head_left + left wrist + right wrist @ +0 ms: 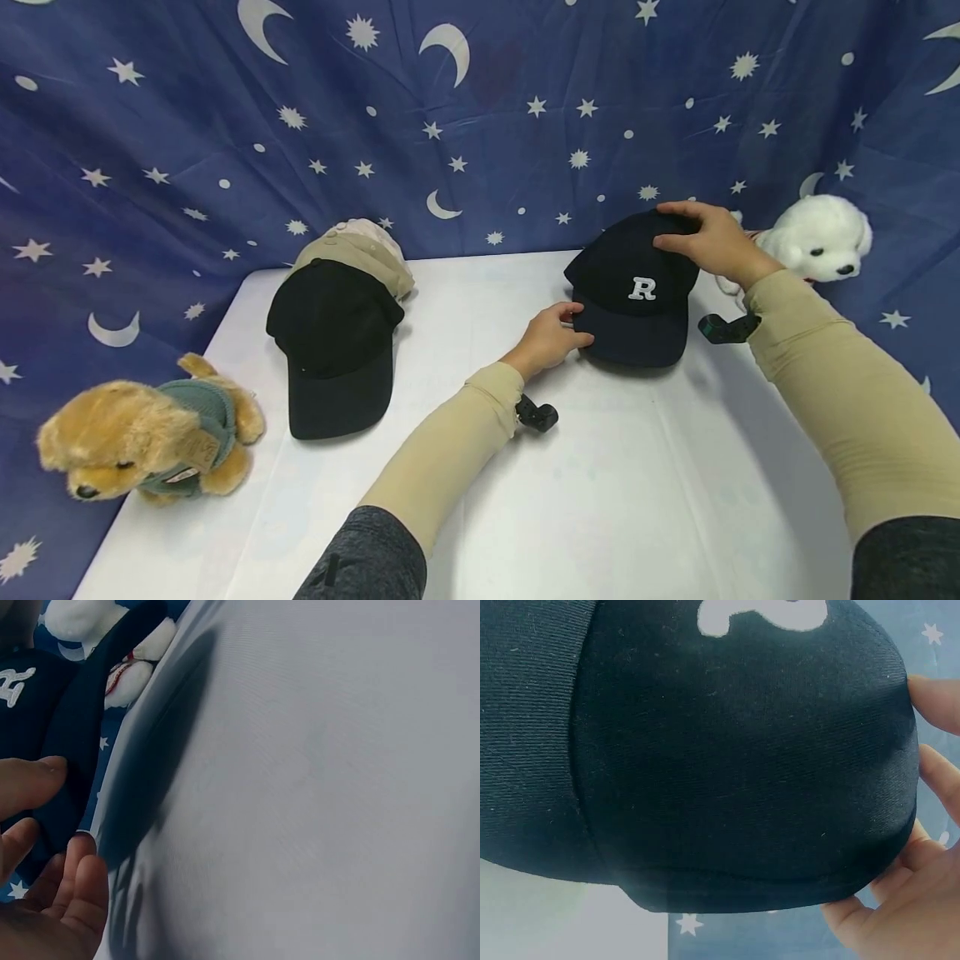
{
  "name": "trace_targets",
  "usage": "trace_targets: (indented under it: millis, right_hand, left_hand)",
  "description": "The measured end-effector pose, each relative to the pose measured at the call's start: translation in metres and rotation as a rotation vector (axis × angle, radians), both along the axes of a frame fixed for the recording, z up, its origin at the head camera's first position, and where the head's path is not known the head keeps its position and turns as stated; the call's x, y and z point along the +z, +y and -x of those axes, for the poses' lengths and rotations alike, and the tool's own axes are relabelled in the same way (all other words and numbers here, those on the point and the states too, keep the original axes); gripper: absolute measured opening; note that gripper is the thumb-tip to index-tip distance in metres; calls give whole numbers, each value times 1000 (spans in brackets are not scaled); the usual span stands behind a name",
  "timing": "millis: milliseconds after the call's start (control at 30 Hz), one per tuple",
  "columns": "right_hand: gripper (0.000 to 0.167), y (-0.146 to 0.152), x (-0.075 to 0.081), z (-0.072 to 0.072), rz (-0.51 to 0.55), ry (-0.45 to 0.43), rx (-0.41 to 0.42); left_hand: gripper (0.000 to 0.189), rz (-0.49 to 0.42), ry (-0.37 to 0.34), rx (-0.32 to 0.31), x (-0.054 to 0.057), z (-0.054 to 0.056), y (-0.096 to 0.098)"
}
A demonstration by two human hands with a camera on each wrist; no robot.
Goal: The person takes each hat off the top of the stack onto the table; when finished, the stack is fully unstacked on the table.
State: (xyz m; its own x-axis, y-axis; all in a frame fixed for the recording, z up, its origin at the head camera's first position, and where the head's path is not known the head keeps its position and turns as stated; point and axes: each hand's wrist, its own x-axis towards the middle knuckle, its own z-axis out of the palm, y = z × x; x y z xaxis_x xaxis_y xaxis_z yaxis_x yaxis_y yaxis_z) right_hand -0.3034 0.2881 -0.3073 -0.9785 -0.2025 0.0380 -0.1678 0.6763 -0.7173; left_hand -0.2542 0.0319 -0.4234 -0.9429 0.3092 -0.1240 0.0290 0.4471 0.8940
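Note:
A dark navy baseball cap with a white letter R on its front stands at the back right of the table, held by both hands. My left hand pinches the side edge of its brim, thumb on top and other fingers below in the left wrist view. At the crown, my right hand grips the upper right side; in the right wrist view its thumb and fingers curve round the crown's edge. The brim casts a shadow on the white cloth under it.
To the left, a black cap overlaps a beige cap and a pale pinkish one. A brown plush dog in a green sweater sits at the left edge. A white plush dog is behind my right wrist. A starry blue curtain backs the table.

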Motion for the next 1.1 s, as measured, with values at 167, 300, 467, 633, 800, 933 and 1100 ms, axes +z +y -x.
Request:
trace_targets:
  millis: [167,300,467,633,800,933,1100]
  right_hand:
    - [69,8,1,6,-14,-19,-18]
    - [71,14,0,10,6,-54,-45]
    - [71,19,-4,15,2,-60,-62]
    - [70,21,-9,21,-6,-60,-78]
    - [72,24,-10,25,-17,-87,-96]
    - [75,26,-8,28,-33,-113,-95]
    - [75,28,-9,35,-45,-128,-79]
  left_hand:
    - [56,-9,-2,18,-2,5,12]
    - [57,-8,-7,26,-3,8,22]
    - [59,3,-12,34,-4,10,33]
    - [61,7,-29,35,-5,14,39]
    - [62,10,-39,33,-7,18,42]
    - [64,0,-45,26,-6,19,46]
    - [65,3,-50,25,-5,22,50]
